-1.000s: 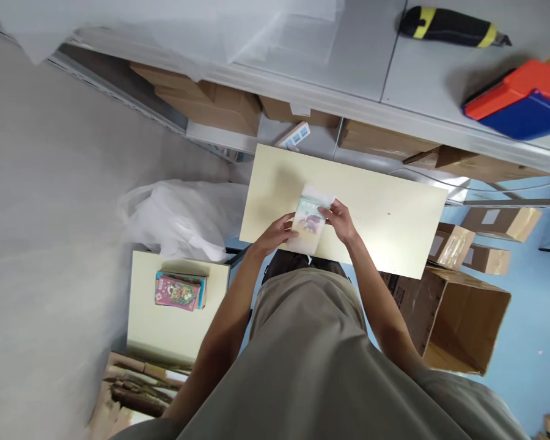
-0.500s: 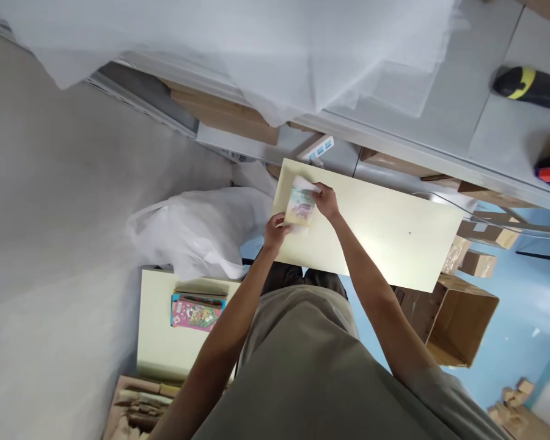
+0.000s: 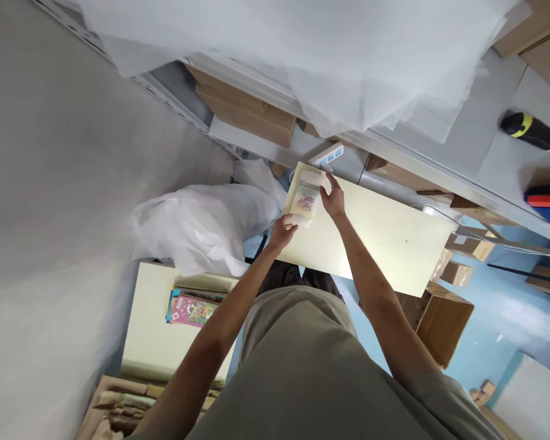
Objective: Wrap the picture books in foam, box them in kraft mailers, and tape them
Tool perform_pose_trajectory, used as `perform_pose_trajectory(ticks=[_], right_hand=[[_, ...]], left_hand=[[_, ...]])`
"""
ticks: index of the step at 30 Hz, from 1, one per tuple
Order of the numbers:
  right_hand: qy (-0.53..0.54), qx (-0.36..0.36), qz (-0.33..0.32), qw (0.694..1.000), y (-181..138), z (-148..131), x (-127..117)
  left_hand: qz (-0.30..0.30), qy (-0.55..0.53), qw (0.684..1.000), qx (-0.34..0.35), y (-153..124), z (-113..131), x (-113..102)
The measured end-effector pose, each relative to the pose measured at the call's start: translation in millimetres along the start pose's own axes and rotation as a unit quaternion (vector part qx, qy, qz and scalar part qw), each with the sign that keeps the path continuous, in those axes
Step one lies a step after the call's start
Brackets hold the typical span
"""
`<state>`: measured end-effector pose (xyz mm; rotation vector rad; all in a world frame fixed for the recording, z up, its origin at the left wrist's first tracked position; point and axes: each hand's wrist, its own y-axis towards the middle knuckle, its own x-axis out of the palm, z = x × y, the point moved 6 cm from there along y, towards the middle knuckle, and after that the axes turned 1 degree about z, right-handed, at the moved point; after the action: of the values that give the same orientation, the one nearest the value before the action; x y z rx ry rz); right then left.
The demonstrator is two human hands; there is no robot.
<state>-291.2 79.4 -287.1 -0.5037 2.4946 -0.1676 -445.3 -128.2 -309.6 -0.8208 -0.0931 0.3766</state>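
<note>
A small picture book wrapped in a clear bag (image 3: 305, 198) lies near the far left corner of a pale yellow table (image 3: 385, 238). My right hand (image 3: 333, 197) rests on its right edge with fingers curled against it. My left hand (image 3: 284, 231) touches its near left corner, fingers bent. Both hands hold the packet flat on the tabletop.
A white plastic bag (image 3: 201, 226) bulges left of the table. A second pale table (image 3: 146, 342) holds a stack of colourful books (image 3: 192, 307). Open cardboard boxes (image 3: 444, 318) stand at the right. Grey shelves (image 3: 440, 165) carry boxes, white sheeting, a power strip (image 3: 329, 154) and a black-yellow knife (image 3: 531, 131).
Both hands carried the bagged book from the table's near middle to its far left corner and set it down. The view has swung upward and rightward.
</note>
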Motion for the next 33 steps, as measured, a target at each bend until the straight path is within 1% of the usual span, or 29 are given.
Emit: perform_pose_trajectory(ticks=[2,4,7,10,14,17,20,23,26,29,33], right_hand=[[0.01,-0.008,-0.009,1.0,-16.0,-8.5,-5.4],[0.013,-0.016,-0.022,1.0,-35.1,-15.5,-11.1],[0.023,-0.028,-0.039,0.999,-68.9,-24.1,-20.9],[0.049,-0.042,-0.055,0.996,-109.5,-32.0,-31.6],[0.083,-0.068,-0.098,0.989,-173.0,-38.4,-42.3],[0.104,-0.07,-0.138,0.983,-220.7,-34.6,-47.8],[0.112,-0.063,-0.183,0.975,-263.4,-27.0,-50.4],[0.11,-0.062,-0.226,0.966,-299.9,-21.4,-48.4],[0.108,-0.067,-0.255,0.959,-331.2,-20.3,-40.7],[0.104,-0.073,-0.277,0.952,-360.4,-24.0,-26.5],[0.091,-0.101,-0.312,0.94,-401.1,-39.8,0.2]], left_hand=[[-0.01,-0.01,1.0,0.0,-16.5,-2.5,-5.8],[-0.007,-0.024,1.0,0.003,-33.5,-5.5,-13.0],[0.022,-0.059,0.998,0.002,-61.2,-10.2,-23.4],[0.044,-0.125,0.991,0.014,-97.1,-13.4,-26.6],[0.068,-0.214,0.974,0.042,-156.0,-24.8,-16.2],[0.093,-0.256,0.961,0.055,-199.0,-43.4,-1.1],[0.112,-0.264,0.956,0.056,-238.7,-65.4,13.3],[0.124,-0.262,0.955,0.057,-277.5,-84.9,20.6],[0.147,-0.275,0.948,0.07,-314.9,-102.3,17.3],[0.168,-0.291,0.938,0.089,-347.9,-121.8,6.1],[0.193,-0.306,0.926,0.111,-386.0,-155.7,-18.2]])
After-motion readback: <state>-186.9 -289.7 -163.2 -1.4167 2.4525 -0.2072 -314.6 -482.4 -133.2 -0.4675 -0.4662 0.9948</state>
